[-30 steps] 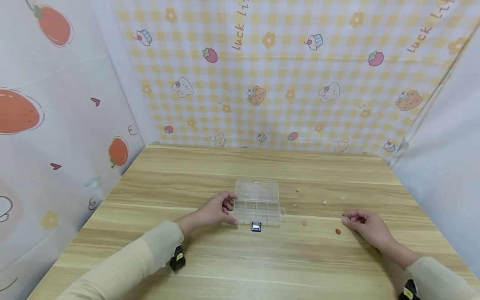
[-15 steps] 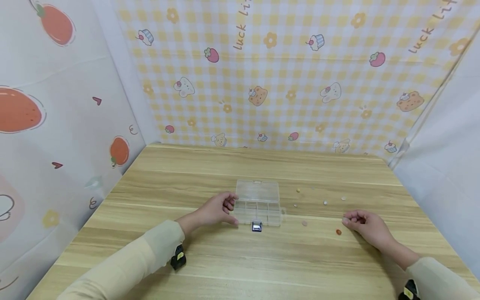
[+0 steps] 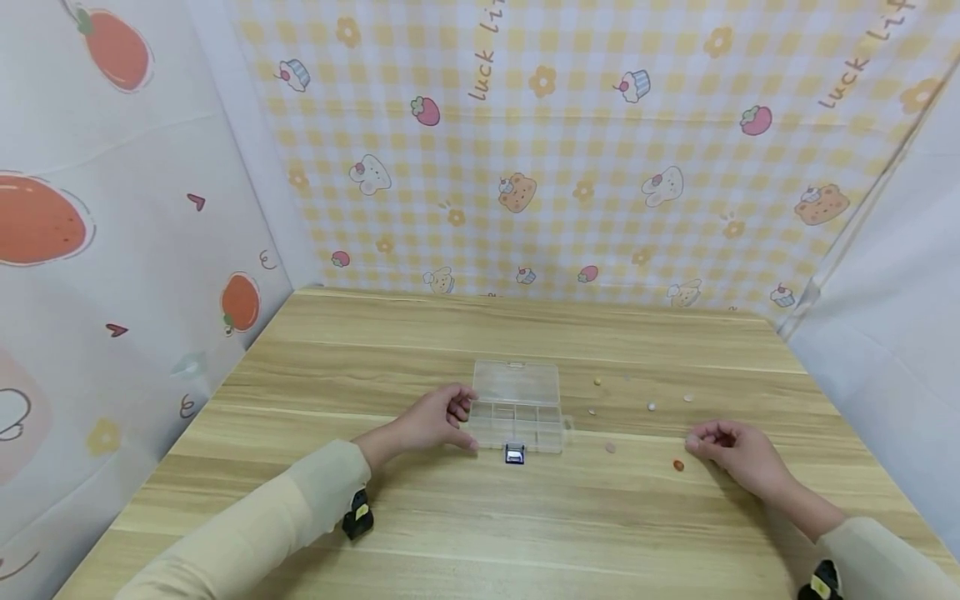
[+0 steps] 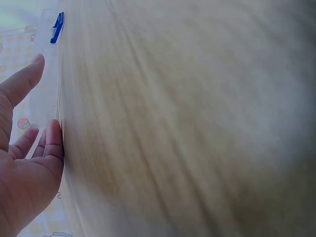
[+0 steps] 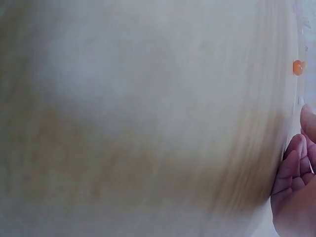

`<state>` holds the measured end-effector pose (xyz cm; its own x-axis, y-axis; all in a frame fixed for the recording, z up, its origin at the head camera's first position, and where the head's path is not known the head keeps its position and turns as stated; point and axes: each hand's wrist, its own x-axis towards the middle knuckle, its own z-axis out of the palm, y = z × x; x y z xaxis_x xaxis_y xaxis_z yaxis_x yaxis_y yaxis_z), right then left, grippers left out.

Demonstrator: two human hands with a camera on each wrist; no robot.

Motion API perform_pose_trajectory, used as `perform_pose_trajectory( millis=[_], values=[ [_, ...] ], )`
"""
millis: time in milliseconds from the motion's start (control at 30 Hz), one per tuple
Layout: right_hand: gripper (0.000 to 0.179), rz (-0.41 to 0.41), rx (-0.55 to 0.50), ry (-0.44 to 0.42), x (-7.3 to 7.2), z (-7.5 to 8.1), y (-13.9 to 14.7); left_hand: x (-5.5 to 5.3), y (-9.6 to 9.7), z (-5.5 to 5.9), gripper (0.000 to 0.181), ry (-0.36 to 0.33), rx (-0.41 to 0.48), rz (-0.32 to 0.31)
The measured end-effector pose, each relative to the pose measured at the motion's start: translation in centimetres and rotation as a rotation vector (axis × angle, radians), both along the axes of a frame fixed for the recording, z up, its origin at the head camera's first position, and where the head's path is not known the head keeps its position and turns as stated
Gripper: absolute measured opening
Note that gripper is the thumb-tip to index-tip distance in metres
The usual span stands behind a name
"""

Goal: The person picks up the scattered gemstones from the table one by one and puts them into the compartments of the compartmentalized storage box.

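Note:
A clear plastic compartment box (image 3: 517,421) stands on the table with its lid (image 3: 516,382) raised at the back. Its blue clasp (image 3: 514,454) hangs at the front, also seen as a blue clasp (image 4: 58,28) in the left wrist view. My left hand (image 3: 435,418) rests against the box's left end, thumb straight and fingers loosely bent. Farther right, my right hand (image 3: 738,454) pinches what looks like a small pale stone, mostly hidden by the fingertips. Just left of that hand lies an orange-red stone (image 3: 678,465); a pale pink stone (image 3: 610,447) lies beyond it.
More small stones are scattered between box and right hand: a yellow stone (image 3: 597,382), a white stone (image 3: 651,407) and a pale stone (image 3: 688,398) among them. The wooden table (image 3: 420,525) meets patterned cloth (image 3: 555,150) at the back and sides.
The whole view shifts very slightly. Both hands, the box and the stones keep their places.

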<state>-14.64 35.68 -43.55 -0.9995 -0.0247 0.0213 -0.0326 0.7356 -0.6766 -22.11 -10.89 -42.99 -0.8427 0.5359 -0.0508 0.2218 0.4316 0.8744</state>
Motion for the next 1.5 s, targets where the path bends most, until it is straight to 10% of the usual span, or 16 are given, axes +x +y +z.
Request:
perform_pose_trajectory(
  millis=[1500],
  values=[
    [0.034,-0.004,-0.334,0.08,-3.1,1.4,-7.5,0.0,0.0,-0.1,0.069,0.016,-0.003,-0.004]
  ],
)
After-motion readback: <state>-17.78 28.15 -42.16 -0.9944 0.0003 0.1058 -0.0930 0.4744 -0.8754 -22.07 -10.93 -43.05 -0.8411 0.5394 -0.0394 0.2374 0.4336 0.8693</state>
